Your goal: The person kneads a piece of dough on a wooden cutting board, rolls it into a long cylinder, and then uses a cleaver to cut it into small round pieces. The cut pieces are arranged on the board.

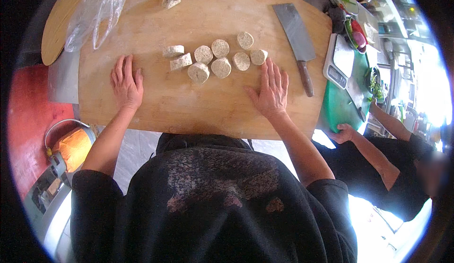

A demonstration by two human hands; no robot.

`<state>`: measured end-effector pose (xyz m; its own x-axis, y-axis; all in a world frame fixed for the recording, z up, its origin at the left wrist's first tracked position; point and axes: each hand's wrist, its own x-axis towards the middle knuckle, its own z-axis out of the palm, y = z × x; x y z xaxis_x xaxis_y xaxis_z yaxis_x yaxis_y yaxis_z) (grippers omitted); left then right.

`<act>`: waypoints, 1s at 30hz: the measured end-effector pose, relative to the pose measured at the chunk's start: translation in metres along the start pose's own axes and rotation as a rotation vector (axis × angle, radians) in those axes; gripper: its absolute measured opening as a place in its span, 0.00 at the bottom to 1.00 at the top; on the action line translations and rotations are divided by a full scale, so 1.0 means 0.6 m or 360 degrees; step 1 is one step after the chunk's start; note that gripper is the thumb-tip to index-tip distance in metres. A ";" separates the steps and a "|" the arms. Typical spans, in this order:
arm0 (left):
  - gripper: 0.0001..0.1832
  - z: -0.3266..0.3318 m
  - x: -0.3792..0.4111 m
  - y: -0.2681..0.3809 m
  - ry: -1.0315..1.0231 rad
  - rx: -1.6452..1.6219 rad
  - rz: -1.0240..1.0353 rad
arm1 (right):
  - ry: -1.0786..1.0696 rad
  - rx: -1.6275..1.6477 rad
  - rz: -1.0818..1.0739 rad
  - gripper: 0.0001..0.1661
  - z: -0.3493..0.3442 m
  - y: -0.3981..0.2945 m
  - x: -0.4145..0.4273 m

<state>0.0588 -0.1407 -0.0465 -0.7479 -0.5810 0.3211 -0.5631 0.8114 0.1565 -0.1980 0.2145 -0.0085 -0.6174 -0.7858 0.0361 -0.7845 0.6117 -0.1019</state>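
My left hand (127,84) rests palm down on a wooden board (170,110), fingers slightly spread and holding nothing. Across from it, my right hand (272,91) also lies flat, thumb out to the side. Its fingertips reach the edge of a round dough slice (259,57); whether they touch it I cannot tell. Several more thick speckled slices, one of them at the front (198,73), lie loosely grouped between and beyond my hands. Two slices (181,62) at the group's left show their sides. A separate end piece (171,0) sits at the far left.
A cleaver (296,36) lies on the board's right, handle towards me. A plastic bag (95,14) covers the far left corner. To the right are a digital scale (342,55), a green cutting board (333,103), a knife (354,101) and a co-worker's hand (344,133).
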 end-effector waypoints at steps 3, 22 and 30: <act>0.28 0.002 0.004 0.004 0.0017 0.0046 0.0000 | 0.0035 0.0011 0.0023 0.54 -0.003 0.002 0.003; 0.27 0.018 -0.004 -0.008 0.0077 0.0076 -0.0053 | -0.0469 0.0510 0.0368 0.26 -0.099 0.057 -0.016; 0.27 0.007 0.000 0.002 0.0096 0.0050 -0.0060 | -0.0775 0.0741 0.0548 0.20 -0.126 0.085 -0.045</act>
<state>0.0564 -0.1400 -0.0503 -0.7040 -0.6055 0.3712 -0.6019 0.7861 0.1408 -0.2257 0.2737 0.0606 -0.6429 -0.5748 -0.5063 -0.3796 0.8132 -0.4413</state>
